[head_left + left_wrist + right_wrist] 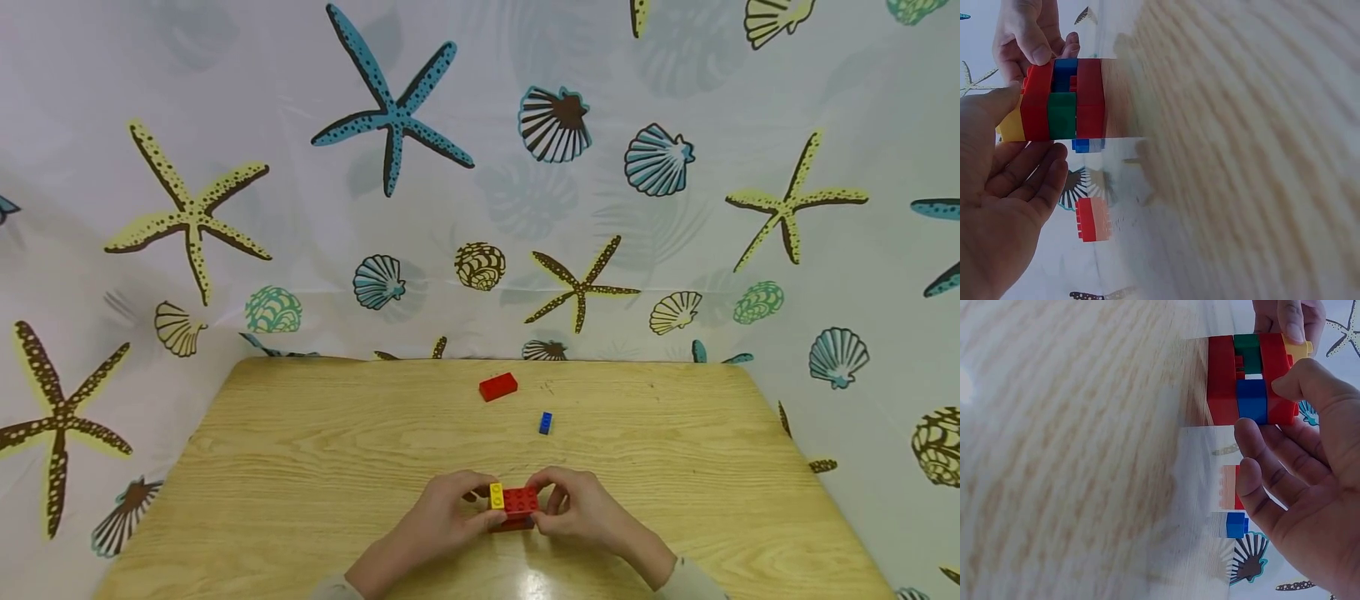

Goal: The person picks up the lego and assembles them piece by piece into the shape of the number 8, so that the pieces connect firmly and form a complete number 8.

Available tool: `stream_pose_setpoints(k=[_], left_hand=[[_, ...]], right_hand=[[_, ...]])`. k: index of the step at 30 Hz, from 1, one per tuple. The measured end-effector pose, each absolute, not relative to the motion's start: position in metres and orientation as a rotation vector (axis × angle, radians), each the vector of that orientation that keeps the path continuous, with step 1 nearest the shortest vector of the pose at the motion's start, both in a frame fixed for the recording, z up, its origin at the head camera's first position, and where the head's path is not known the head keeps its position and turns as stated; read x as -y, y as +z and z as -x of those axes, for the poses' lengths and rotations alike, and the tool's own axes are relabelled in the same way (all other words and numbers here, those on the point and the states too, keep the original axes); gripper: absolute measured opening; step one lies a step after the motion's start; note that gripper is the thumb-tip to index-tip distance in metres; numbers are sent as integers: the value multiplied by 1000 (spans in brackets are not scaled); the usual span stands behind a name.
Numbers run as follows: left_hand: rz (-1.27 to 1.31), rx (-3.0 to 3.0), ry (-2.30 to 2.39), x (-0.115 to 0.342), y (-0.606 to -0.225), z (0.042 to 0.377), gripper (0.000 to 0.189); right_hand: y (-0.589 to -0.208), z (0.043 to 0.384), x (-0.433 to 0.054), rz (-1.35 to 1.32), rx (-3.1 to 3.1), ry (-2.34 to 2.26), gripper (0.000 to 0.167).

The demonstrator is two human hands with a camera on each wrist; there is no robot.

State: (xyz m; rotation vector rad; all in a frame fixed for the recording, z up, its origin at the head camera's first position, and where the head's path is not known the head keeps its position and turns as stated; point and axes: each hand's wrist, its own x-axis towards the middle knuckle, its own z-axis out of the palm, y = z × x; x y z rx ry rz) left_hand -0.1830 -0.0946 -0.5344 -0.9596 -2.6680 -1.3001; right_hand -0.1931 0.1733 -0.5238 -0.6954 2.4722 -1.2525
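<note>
A small stack of toy building bricks stands on the table between both hands. Its bottom layer is a red brick (1090, 103); over that a green brick (1062, 117) and a blue brick (1252, 401) sit apart with a gap between. A second red brick (522, 500) bridges them, with a yellow brick (497, 496) on its left end. The left hand (448, 512) pinches the stack's left end at the yellow brick, thumb in front, fingers behind. At the right end, the right hand (583, 510) pinches the upper red brick, its thumb on the near side.
Farther back on the wooden table (337, 433) lie a loose red brick (498, 387) and a small blue brick (545, 423). A white curtain (465, 208) printed with starfish and shells hangs behind the table and along its sides.
</note>
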Motion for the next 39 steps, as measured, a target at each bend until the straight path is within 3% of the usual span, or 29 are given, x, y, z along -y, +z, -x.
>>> stream_pose_setpoints(k=[18,28,39], left_hand=[[1039,2677,-1206,96,-531,185,37],[1045,2669,-1209,96,-533,185,39],[997,2727,-1230,96,-530,185,39]], right_hand=[[-522,200,-181,736,-2482,-1197,38],[-518,227,-188,731,-2631,-1270,41],[-526,258,-189,532,-2803,-1240,51]])
